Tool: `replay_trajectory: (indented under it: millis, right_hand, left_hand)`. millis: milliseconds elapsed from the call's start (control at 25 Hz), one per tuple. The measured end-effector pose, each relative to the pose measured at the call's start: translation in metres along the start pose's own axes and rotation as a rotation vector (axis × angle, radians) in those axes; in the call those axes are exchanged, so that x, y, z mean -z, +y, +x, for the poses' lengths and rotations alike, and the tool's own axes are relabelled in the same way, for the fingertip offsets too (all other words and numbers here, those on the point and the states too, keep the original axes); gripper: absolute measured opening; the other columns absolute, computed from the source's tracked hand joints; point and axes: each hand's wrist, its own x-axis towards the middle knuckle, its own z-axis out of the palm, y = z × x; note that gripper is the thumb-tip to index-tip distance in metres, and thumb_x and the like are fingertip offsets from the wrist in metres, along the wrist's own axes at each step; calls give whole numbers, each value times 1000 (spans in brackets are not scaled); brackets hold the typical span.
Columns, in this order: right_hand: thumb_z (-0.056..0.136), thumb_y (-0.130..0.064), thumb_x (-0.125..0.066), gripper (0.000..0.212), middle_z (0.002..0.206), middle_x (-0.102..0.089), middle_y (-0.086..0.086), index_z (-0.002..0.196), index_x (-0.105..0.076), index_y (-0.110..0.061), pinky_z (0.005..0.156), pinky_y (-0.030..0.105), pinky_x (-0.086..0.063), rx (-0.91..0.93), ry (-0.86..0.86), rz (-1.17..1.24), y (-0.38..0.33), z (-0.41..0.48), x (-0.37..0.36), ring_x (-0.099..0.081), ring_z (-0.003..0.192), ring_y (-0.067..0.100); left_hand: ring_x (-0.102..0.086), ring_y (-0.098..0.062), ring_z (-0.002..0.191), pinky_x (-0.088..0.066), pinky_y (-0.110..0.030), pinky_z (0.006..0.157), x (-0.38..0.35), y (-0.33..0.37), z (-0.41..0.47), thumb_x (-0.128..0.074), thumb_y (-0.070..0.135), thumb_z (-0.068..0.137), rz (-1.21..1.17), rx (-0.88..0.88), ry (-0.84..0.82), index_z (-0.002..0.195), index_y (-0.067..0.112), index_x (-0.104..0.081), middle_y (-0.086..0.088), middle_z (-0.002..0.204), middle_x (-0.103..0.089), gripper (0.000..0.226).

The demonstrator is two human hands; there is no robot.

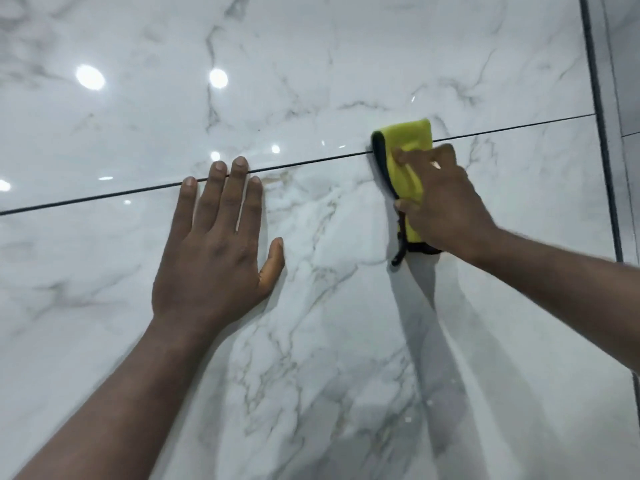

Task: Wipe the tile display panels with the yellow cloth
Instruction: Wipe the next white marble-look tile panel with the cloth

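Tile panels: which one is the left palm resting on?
The lower panel, below the dark joint; only fingertips of the left hand reach the upper panel.

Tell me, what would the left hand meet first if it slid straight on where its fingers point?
The left hand would likely cross the dark joint at its fingertips, then only the bare upper tile panel.

The upper panel was polished tile, white marble-look with grey veins, glossy enough to mirror round lamp spots. The lower panel had the same smooth, slick glaze, with beige-grey veining under the shine. The joint between them looked dark and matt. My cloth was soft yellow fabric, fuzzy and matt, with a black stitched edge. The strip at the right looked dark and dull.
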Motion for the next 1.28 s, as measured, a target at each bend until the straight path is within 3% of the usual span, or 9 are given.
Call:
replay_trajectory:
  millis: [200,440,600,640,800,880,1040,1200,1280]
  right_hand:
    - [95,-21,-66,75,155,-32,-1,155,-32,-52,60,42,-53,412,-141,-143,-18,-71,-9,-43,123,35]
    - [99,-27,-63,76,156,-25,-1,159,-22,-51,79,48,-52,-75,-32,-46,1,-7,1,-42,128,38]
    - [97,-27,-35,72,166,-24,0,162,-18,-54,56,35,-42,443,-167,-167,13,-68,-7,-39,130,37]
    - [96,-29,-31,72,167,-23,-1,162,-18,-55,56,34,-41,461,-190,-183,32,-72,-6,-39,132,37]
    - [102,-27,-56,77,163,-17,-7,158,-15,-60,79,47,-53,64,-100,-66,83,-2,13,-38,130,36]
    - [101,-26,-59,81,163,-17,-5,159,-14,-58,79,47,-54,99,-108,-67,79,13,14,-38,128,35]
    - [97,-20,-53,85,166,-17,-9,159,-12,-63,54,31,-39,459,-155,-165,117,-19,7,-36,130,31]
    - [100,-25,-58,79,165,-20,-3,160,-17,-58,81,44,-51,109,-79,-101,170,48,25,-40,129,38]
    - [99,-25,-60,82,164,-20,0,161,-16,-55,85,48,-54,94,-77,-115,172,55,25,-41,127,39]
  left_hand:
    - [-21,-44,163,-16,-63,132,0,-1,-1,-39,48,109,-19,-8,28,167,-3,-28,-24,177,-19,78]
    - [-20,-44,164,-15,-62,132,2,1,1,-39,48,109,-4,-12,10,166,-3,-29,-25,177,-19,78]
    - [-20,-43,164,-15,-62,133,4,3,1,-42,48,107,-2,-3,12,165,-4,-32,-24,177,-20,79]
    - [-20,-44,164,-14,-62,133,5,5,0,-44,47,105,-13,20,9,164,-4,-34,-24,176,-21,78]
    - [-23,-49,159,-12,-63,132,6,47,25,-54,36,93,-94,156,30,150,-5,-48,-28,172,-26,70]
    - [-21,-46,161,-9,-60,133,3,81,48,-55,36,92,-104,133,23,151,-2,-49,-24,175,-21,71]
    - [-26,-41,161,-12,-58,134,-10,122,90,-53,40,95,-123,31,3,156,2,-47,-19,177,-22,72]
    - [-26,-39,162,-12,-56,134,-32,162,120,-50,43,96,-92,-24,0,159,1,-45,-17,177,-25,75]
    - [-26,-38,162,-12,-55,134,-42,185,137,-51,43,96,-95,-12,13,159,2,-44,-18,175,-28,76]
